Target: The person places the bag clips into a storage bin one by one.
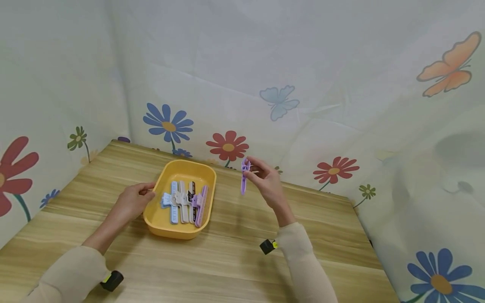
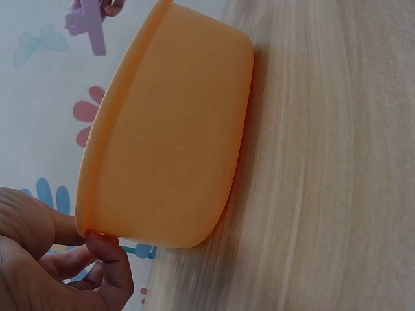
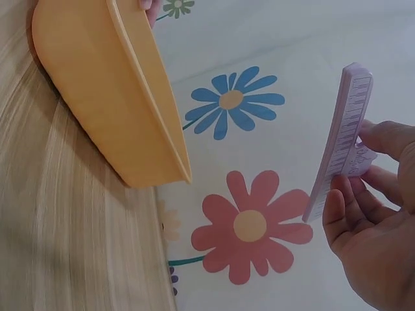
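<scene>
My right hand point(image 1: 267, 182) pinches a light purple plastic clip point(image 1: 243, 179) above the table, right of a yellow plastic basin. Piano-key marks run along the bar of this clip point(image 3: 343, 133) in the right wrist view. At the basin's left side my left hand point(image 1: 133, 202) grips the rim of the yellow basin point(image 1: 157, 229) between thumb and fingers. Inside the basin lie several clips side by side: a blue clip point(image 1: 174, 210), pale grey ones point(image 1: 184, 212), a black one point(image 1: 192, 212) and a purple one point(image 1: 202, 206).
The basin stands on a wood-grain table point(image 1: 227, 269). Behind and beside the table hangs a pale cloth point(image 1: 227, 63) printed with flowers and butterflies. A small black wrist camera point(image 1: 112, 281) sits at the left sleeve, another black camera point(image 1: 267, 247) at the right.
</scene>
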The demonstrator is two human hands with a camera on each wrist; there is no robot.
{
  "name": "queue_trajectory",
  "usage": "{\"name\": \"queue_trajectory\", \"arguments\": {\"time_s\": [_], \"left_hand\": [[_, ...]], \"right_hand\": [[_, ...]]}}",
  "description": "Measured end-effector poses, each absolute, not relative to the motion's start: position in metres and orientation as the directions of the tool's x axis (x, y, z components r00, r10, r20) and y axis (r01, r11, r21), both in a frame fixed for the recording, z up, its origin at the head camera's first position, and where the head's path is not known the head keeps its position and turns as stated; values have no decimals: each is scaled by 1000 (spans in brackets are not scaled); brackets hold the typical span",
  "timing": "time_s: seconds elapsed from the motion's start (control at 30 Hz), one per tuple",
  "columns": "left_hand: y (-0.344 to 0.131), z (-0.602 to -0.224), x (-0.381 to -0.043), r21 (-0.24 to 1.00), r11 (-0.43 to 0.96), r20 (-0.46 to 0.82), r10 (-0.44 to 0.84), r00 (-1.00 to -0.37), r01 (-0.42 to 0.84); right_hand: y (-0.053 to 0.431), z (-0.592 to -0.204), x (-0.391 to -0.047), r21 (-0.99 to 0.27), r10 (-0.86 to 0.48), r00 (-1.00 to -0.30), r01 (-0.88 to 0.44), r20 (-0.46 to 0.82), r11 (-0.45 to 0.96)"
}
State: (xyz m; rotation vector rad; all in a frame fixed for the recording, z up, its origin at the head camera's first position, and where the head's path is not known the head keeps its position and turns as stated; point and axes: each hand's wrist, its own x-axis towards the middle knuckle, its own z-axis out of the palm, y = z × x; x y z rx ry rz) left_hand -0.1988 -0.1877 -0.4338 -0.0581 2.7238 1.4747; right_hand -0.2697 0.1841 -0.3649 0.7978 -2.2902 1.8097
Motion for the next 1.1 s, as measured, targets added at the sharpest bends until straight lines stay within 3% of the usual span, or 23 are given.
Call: {"name": "queue_trajectory", "arguments": {"time_s": [1.1], "left_hand": [[-187, -433, -197, 837, 545, -56, -14, -998, -55]], "right_hand": [[121, -375, -268, -863, -403, -830, -479, 385, 163]]}}
